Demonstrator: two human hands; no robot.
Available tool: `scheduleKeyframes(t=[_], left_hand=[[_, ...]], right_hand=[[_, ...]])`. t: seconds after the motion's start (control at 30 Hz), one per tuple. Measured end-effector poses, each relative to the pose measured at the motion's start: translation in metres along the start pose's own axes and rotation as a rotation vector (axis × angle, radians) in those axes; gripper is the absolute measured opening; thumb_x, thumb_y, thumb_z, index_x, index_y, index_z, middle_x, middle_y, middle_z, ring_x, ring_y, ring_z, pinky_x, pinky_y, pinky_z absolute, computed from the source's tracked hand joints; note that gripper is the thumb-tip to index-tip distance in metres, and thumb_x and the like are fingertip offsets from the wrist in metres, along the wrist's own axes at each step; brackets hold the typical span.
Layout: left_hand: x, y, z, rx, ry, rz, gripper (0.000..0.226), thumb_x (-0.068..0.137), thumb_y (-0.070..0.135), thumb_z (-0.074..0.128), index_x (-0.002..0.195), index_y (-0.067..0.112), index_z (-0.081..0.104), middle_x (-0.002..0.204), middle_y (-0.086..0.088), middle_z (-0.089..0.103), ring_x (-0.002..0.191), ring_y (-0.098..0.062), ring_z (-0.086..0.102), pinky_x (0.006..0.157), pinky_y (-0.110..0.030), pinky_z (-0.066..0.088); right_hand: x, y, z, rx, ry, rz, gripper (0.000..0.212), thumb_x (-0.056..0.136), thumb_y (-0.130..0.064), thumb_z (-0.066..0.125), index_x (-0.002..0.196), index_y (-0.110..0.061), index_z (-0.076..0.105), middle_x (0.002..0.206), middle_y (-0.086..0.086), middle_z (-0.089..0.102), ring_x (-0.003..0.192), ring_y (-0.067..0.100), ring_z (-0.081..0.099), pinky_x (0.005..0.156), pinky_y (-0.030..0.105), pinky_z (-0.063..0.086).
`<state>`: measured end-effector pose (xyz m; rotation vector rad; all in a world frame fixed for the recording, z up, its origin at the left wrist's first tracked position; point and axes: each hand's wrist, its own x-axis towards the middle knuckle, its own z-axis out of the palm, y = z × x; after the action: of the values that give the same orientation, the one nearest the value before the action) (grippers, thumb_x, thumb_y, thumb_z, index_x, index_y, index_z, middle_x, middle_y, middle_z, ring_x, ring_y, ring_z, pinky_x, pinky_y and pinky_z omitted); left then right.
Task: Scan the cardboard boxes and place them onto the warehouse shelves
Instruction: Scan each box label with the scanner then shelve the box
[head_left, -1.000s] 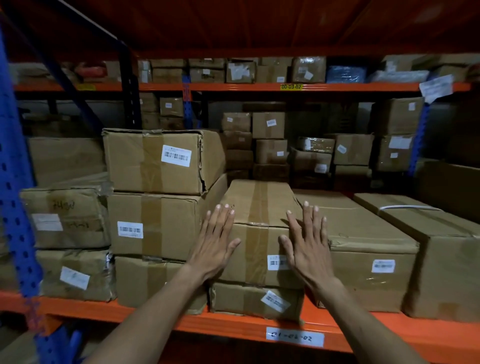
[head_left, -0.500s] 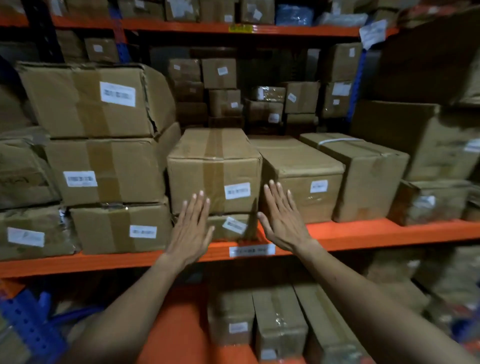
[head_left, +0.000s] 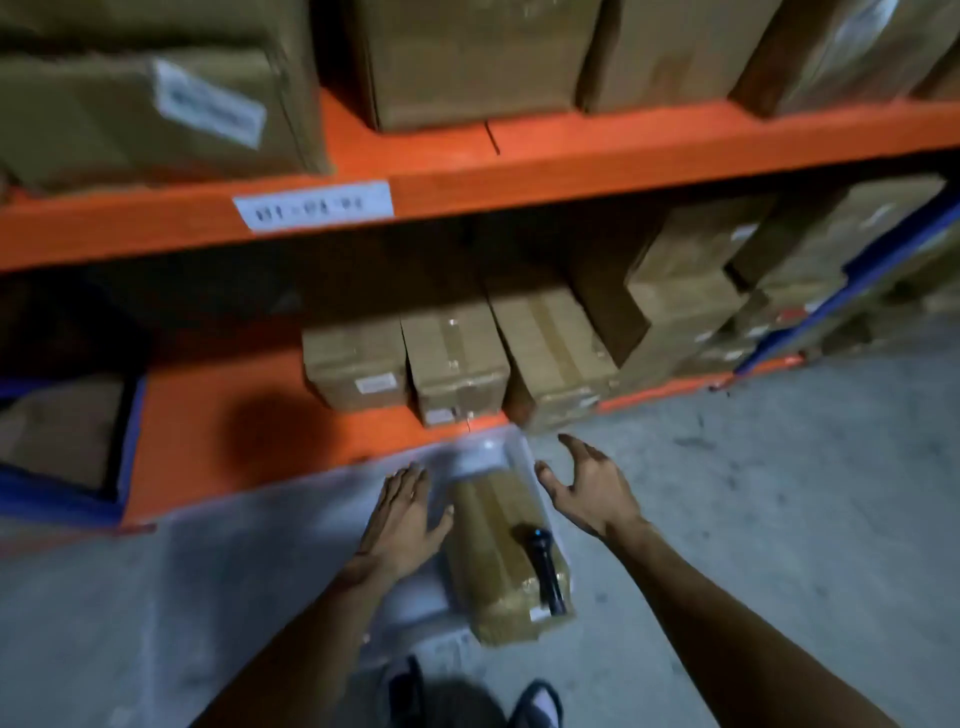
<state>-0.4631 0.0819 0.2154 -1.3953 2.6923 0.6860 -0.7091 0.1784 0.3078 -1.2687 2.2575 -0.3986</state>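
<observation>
A long cardboard box (head_left: 498, 545) lies in a clear plastic bin (head_left: 483, 457) on the concrete floor below me. A black handheld scanner (head_left: 543, 566) lies on top of the box. My left hand (head_left: 405, 514) hangs with straight fingers just left of the box, over the bin's edge. My right hand (head_left: 587, 488) hovers with spread fingers just right of the box, holding nothing. Orange shelves (head_left: 519, 176) carry many taped cardboard boxes above and behind.
Three long boxes (head_left: 452, 358) sit side by side on the lowest orange shelf (head_left: 208, 415), with bare shelf to their left. More boxes (head_left: 691, 296) are stacked to the right. A blue upright (head_left: 857, 275) stands at right. My shoes (head_left: 535, 701) show at the bottom.
My view has dropped from the upper shelf to the floor. Both hands left the box on the shelf and came down to either side of the box in the bin.
</observation>
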Motion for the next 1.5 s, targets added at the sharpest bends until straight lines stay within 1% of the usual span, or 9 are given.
scheduleKeyframes(t=[0.1,0.17,0.33,0.77,0.93,1.1,1.23,1.33,1.5], left_hand=[[-0.012,0.019,0.059,-0.050,-0.067,-0.013,0.092,0.083,0.065,0.024,0.145,-0.001,0.041,0.152,-0.021,0.040,0.142,-0.035,0.036,0.120,-0.041,0.021],[-0.014,0.025,0.097,-0.050,-0.096,0.025,0.087,0.088,0.065,0.022,0.145,0.002,0.041,0.149,-0.018,0.045,0.138,-0.033,0.041,0.118,-0.041,0.030],[-0.005,0.024,0.189,-0.060,-0.147,0.145,0.053,0.095,0.045,0.039,0.112,0.002,0.064,0.106,-0.022,0.071,0.094,-0.037,0.070,0.076,-0.046,0.060],[0.007,-0.018,0.401,-0.120,-0.152,0.123,0.053,0.095,0.044,0.050,0.136,0.009,0.047,0.130,-0.018,0.059,0.120,-0.037,0.056,0.100,-0.054,0.048],[-0.010,-0.025,0.431,-0.185,-0.133,-0.009,0.075,0.097,0.062,0.032,0.157,0.028,0.002,0.162,-0.003,0.014,0.148,-0.035,0.021,0.106,-0.070,0.030],[0.002,-0.027,0.430,-0.243,-0.098,0.005,0.069,0.103,0.057,0.021,0.155,0.013,0.021,0.163,-0.014,0.019,0.149,-0.038,0.020,0.104,-0.062,0.042],[0.025,-0.030,0.395,-0.252,-0.009,0.083,0.060,0.102,0.055,0.023,0.154,0.026,0.021,0.161,-0.012,0.022,0.145,-0.040,0.029,0.104,-0.064,0.041],[0.064,-0.033,0.365,-0.255,0.142,0.070,0.053,0.100,0.058,0.032,0.148,0.038,0.039,0.161,-0.004,0.026,0.148,-0.027,0.023,0.112,-0.043,0.030],[0.149,-0.053,0.336,-0.030,0.226,0.052,0.043,0.097,0.031,0.042,0.140,0.039,0.043,0.153,-0.014,0.037,0.142,-0.042,0.031,0.109,-0.063,0.033]], right_hand=[[-0.014,0.056,0.045,-0.026,-0.101,0.074,0.060,0.096,-0.047,0.065,0.143,-0.011,0.055,0.138,0.014,0.064,0.126,0.035,0.058,0.100,0.039,0.047],[-0.017,0.088,0.077,-0.028,-0.138,0.106,0.062,0.095,-0.048,0.065,0.144,-0.011,0.054,0.139,0.014,0.063,0.127,0.035,0.058,0.101,0.039,0.047],[-0.005,0.157,0.168,-0.017,-0.245,0.199,0.071,0.095,-0.050,0.064,0.155,-0.023,0.038,0.145,0.011,0.055,0.127,0.035,0.056,0.099,0.040,0.048],[0.045,0.250,0.336,0.017,-0.141,0.304,0.088,0.091,-0.056,0.067,0.161,-0.027,0.022,0.138,0.014,0.051,0.119,0.036,0.057,0.094,0.049,0.052],[0.055,0.259,0.339,0.099,-0.086,0.302,0.083,0.093,-0.040,0.068,0.161,-0.023,0.025,0.135,0.014,0.061,0.116,0.039,0.061,0.092,0.050,0.053],[0.049,0.264,0.312,0.307,-0.079,0.354,0.072,0.094,-0.034,0.067,0.156,-0.036,0.030,0.115,0.008,0.069,0.104,0.035,0.068,0.088,0.047,0.057],[0.044,0.262,0.289,0.568,0.010,0.381,0.065,0.096,-0.021,0.064,0.148,-0.047,0.036,0.104,-0.004,0.068,0.091,0.015,0.069,0.076,0.030,0.059],[0.042,0.253,0.278,0.685,0.105,0.360,0.065,0.099,-0.013,0.061,0.149,-0.045,0.036,0.110,-0.004,0.068,0.091,0.013,0.071,0.068,0.016,0.056],[0.042,0.233,0.281,0.835,0.158,0.311,0.073,0.100,-0.007,0.062,0.153,-0.046,0.031,0.128,0.002,0.064,0.088,0.020,0.074,0.076,0.035,0.064]])
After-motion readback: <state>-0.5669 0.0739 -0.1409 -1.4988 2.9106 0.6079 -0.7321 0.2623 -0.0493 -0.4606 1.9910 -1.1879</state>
